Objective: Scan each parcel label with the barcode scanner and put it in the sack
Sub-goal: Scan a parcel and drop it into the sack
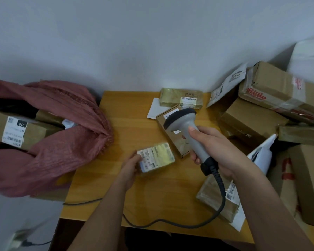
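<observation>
Both forearms reach in from the lower edge onto the smooth yellow wooden bench [105, 171]. Gripped in the right hand [214, 151], with all fingers [194, 131] wrapped round its tapered grey plastic handle, is the barcode scanner [187, 127]; its rounded dark-rimmed head tips toward the far left, above a flat brown cardboard box [172, 140]. A ribbed black cable [219, 194] leaves the handle's base, loops over the near edge of the bench and trails left.

Just left of the scanner lies a small rectangular parcel [156, 157], wrapped in glossy tape, its pale printed label facing up and catching a yellow-green sheen. It sits on the bench, and the left hand [130, 165] holds its near-left corner, thumb and fingers pinching the edge.

Well to the left of the scanner, at the bench's side, slumps the sack [65, 127], a coarse woven dusty-red mesh with crumpled folds, its mouth open on a brown labelled box [20, 131] inside.

Beyond the scanner rests a shiny tape-wrapped block parcel [179, 97] on a white sheet. To the scanner's right, kraft cardboard boxes [272, 91] and a white plastic mailer [228, 84] are heaped. A flat taped packet [208, 198] lies under the cable.
</observation>
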A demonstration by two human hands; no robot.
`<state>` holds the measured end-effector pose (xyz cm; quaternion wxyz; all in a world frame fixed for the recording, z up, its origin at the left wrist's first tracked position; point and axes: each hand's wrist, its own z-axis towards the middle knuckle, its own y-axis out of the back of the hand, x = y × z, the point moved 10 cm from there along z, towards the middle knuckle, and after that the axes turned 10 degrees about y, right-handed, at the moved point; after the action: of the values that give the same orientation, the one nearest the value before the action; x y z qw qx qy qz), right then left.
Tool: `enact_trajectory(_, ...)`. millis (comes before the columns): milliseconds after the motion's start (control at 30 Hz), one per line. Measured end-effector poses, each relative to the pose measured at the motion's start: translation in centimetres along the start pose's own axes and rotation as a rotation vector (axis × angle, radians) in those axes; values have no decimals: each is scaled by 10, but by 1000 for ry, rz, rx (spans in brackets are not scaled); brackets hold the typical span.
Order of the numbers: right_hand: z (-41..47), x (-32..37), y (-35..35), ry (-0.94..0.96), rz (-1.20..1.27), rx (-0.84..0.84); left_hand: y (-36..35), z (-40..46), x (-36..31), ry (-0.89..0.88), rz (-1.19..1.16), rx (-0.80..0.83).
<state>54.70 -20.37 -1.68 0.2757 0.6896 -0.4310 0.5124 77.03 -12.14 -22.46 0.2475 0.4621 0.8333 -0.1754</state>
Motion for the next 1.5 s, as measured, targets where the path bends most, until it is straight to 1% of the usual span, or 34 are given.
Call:
enact_trajectory(67,-1,-1,3,-4,7,-20,30,1,-19,-87,6,-233)
enact_trajectory(100,-1,-2,3,-6,7,-26,44,0,-24,-100,59,-352)
enact_trajectory(133,-1,-3,3,-7,3,-29,51,-1,-26,-87,139,-435)
enact_trajectory(167,-2,-4,3,-8,-4,-28,54,-2,-21,-45,204,-472)
enact_trajectory(200,-2,-5,2,-10,-10,-24,53,-2,-13,12,227,-463)
enact_trajectory(233,-3,-5,0,-12,-14,-19,50,-1,-2,73,201,-428)
enact_trajectory(300,-4,-6,-4,-12,-25,-1,42,-1,25,193,74,-364)
enact_trajectory(367,-5,-5,-9,-6,-52,35,33,-1,43,252,-83,-321)
enact_trajectory(400,-6,-5,-12,-4,-65,59,30,1,46,235,-141,-313)
enact_trajectory(467,-9,-4,-19,-2,-88,106,31,1,35,92,-153,-382)
enact_trajectory(533,-10,-3,-25,3,-114,136,34,-5,10,-78,-28,-482)
enact_trajectory(567,-11,-3,-28,6,-125,144,32,-7,2,-122,57,-501)
enact_trajectory(600,-11,-3,-31,8,-132,148,28,-6,-1,-123,134,-493)
enact_trajectory(667,-11,-1,-37,13,-134,150,21,-2,8,-44,222,-456)
enact_trajectory(767,-12,4,-42,26,-117,149,13,2,23,11,172,-406)
enact_trajectory(900,-15,13,-44,20,-61,124,13,-2,25,-21,77,-446)
enact_trajectory(1000,-19,23,-43,32,-9,109,12,-8,21,-53,111,-484)
enact_trajectory(1167,-28,43,-43,71,47,129,2,-11,13,-94,181,-494)
enact_trajectory(1300,-34,52,-38,84,45,100,-3,-13,9,-96,173,-536)
enact_trajectory(1500,-39,57,-31,90,91,66,-16,-12,3,-97,217,-531)
